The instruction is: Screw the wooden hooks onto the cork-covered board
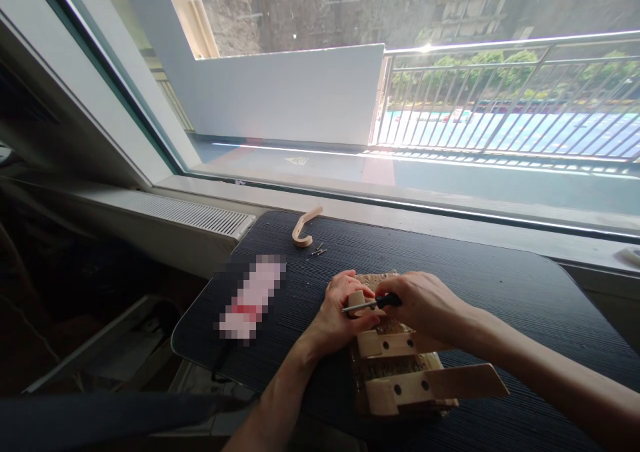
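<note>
A brown, rough-surfaced block (416, 364) lies on the dark table beneath both hands. Two pale wooden pieces, a shorter one (371, 344) and a longer one (465, 380), cross it, each with two dark round spots. My left hand (345, 305) curls around another small wooden piece (357, 299) at the block's far end, fingers on one side and thumb on the other. In my right hand (417, 299) is a black-handled tool (387, 301) with a thin metal end; its exact kind is unclear. The metal end lies across the small wooden piece.
A curved wooden hook (302, 237) lies near the table's far edge, with several small screws or nails (319, 250) beside it. A pixelated pink item (255, 295) is on the left of the black table (475, 265). A window and its sill (340, 210) stand behind.
</note>
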{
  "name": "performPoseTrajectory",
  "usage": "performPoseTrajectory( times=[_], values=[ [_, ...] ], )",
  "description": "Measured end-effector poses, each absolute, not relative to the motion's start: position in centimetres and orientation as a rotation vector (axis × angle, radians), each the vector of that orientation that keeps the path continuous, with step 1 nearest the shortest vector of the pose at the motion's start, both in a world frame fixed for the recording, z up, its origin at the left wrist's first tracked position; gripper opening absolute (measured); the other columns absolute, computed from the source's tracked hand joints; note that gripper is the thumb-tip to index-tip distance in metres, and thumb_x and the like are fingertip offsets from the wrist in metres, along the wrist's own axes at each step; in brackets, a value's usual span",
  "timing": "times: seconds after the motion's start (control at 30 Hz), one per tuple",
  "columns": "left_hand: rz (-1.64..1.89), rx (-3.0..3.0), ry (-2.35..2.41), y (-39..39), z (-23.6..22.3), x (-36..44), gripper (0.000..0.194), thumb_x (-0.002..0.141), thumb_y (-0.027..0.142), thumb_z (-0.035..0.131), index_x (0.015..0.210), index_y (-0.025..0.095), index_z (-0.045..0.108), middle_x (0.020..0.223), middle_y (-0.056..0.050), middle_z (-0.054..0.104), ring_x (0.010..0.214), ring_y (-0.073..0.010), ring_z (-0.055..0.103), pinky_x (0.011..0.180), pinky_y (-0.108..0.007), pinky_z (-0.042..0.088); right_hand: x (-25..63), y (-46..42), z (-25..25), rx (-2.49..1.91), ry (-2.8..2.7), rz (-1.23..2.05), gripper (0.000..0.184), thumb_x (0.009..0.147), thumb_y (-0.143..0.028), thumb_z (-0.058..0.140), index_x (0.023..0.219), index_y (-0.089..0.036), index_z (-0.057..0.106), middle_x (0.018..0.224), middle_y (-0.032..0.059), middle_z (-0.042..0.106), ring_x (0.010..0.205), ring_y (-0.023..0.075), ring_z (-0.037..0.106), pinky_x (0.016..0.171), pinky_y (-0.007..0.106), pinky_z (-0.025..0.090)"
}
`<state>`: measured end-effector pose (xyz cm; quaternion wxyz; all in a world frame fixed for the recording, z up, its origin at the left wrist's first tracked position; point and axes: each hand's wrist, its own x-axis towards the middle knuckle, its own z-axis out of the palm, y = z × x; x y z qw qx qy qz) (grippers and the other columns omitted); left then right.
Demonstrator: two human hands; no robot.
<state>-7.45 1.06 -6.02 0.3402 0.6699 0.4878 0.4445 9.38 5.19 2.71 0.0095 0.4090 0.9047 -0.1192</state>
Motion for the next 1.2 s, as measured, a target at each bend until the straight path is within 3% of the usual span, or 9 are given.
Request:
performPoseTrajectory(
  times=[0.13, 0.23, 0.43, 0.63, 0.83, 0.9, 0.97, 1.07, 1.2],
  values=[
    [1.142, 1.735, 1.284, 0.8, -5.6, -7.6, 0.033, 0.063, 0.011, 0.070, 0.093, 0.023, 0.064, 0.105, -0.005, 0.061, 0.123, -0.0245, 0.040, 0.104, -0.043, 0.033, 10.4, 5.8, 4.2, 1.366, 2.859, -0.400, 0.016, 0.074, -0.022, 0.051, 0.080, -0.024, 0.066, 0.066, -0.0003, 0.064, 0.058, 0.0136, 0.055, 0.052, 0.024, 0.028],
    [1.208, 1.678, 1.378, 0.9, -5.3, -7.6, 0.024, 0.065, 0.012, 0.069, 0.086, 0.023, 0.065, 0.099, -0.004, 0.063, 0.119, -0.0244, 0.044, 0.101, -0.041, 0.036, 12.9, 7.2, 4.8, 1.595, 2.914, -0.548, 0.019, 0.076, -0.033, 0.052, 0.085, -0.023, 0.066, 0.065, -0.0008, 0.061, 0.056, 0.0125, 0.051, 0.051, 0.023, 0.033],
    [1.363, 1.375, 1.719, 2.5, -5.5, -8.7, 0.016, 0.072, 0.027, 0.065, 0.085, 0.019, 0.061, 0.083, 0.001, 0.063, 0.075, -0.0133, 0.059, 0.076, -0.027, 0.046, 17.1, 9.9, 1.8, 1.890, 2.795, -1.017, 0.035, 0.077, -0.052, 0.051, 0.081, -0.020, 0.065, 0.058, -0.0010, 0.054, 0.051, 0.0114, 0.044, 0.047, 0.023, 0.034],
    [1.338, 1.414, 1.923, 4.1, -7.2, -9.8, 0.035, 0.071, 0.026, 0.066, 0.103, 0.019, 0.055, 0.088, -0.002, 0.064, 0.082, -0.0157, 0.061, 0.083, -0.032, 0.046, 17.7, 10.2, -2.8, 1.947, 2.727, -1.234, 0.035, 0.077, -0.052, 0.052, 0.083, -0.020, 0.067, 0.068, 0.0015, 0.062, 0.062, 0.0165, 0.055, 0.055, 0.026, 0.041],
    [1.437, 1.638, 1.979, 3.9, -8.1, -9.6, 0.070, 0.071, 0.018, 0.066, 0.132, 0.024, 0.032, 0.113, -0.008, 0.056, 0.107, -0.0205, 0.053, 0.095, -0.039, 0.041, 19.0, 10.5, -6.6, 2.200, 2.610, -0.915, 0.034, 0.078, -0.051, 0.051, 0.092, -0.024, 0.065, 0.077, 0.0042, 0.068, 0.075, 0.0241, 0.061, 0.065, 0.032, 0.043],
    [1.542, 1.813, 2.036, 3.1, -7.3, -9.5, 0.065, 0.073, 0.015, 0.064, 0.131, 0.023, 0.036, 0.124, -0.011, 0.048, 0.118, -0.0236, 0.045, 0.101, -0.043, 0.037, 19.3, 10.4, -7.2, 2.193, 2.574, -0.782, 0.032, 0.079, -0.051, 0.049, 0.094, -0.027, 0.065, 0.076, 0.0041, 0.068, 0.073, 0.0250, 0.062, 0.063, 0.032, 0.042],
    [1.549, 2.096, 1.977, 2.2, -5.9, -9.5, 0.046, 0.076, 0.009, 0.057, 0.118, 0.027, 0.050, 0.121, -0.007, 0.050, 0.120, -0.0239, 0.043, 0.104, -0.047, 0.032, 19.3, 10.3, -7.5, 2.176, 2.564, -0.666, 0.029, 0.079, -0.049, 0.049, 0.093, -0.029, 0.065, 0.074, 0.0036, 0.068, 0.071, 0.0257, 0.062, 0.060, 0.033, 0.041],
    [1.083, 2.518, 1.636, 1.1, -3.7, -9.3, 0.036, 0.080, 0.005, 0.050, 0.097, 0.033, 0.064, 0.101, 0.001, 0.061, 0.115, -0.0210, 0.046, 0.111, -0.052, 0.015, 18.9, 10.2, -7.4, 2.158, 2.554, -0.517, 0.027, 0.078, -0.046, 0.049, 0.094, -0.031, 0.066, 0.073, 0.0040, 0.068, 0.070, 0.0275, 0.063, 0.058, 0.034, 0.040],
    [0.616, 2.606, 1.391, 0.7, -2.4, -8.4, 0.033, 0.083, 0.012, 0.049, 0.103, 0.032, 0.065, 0.092, 0.000, 0.063, 0.109, -0.0187, 0.049, 0.112, -0.050, 0.006, 18.6, 10.1, -7.1, 2.158, 2.535, -0.448, 0.029, 0.077, -0.047, 0.049, 0.094, -0.030, 0.066, 0.077, 0.0051, 0.069, 0.071, 0.0287, 0.063, 0.058, 0.035, 0.041]
  ],
)
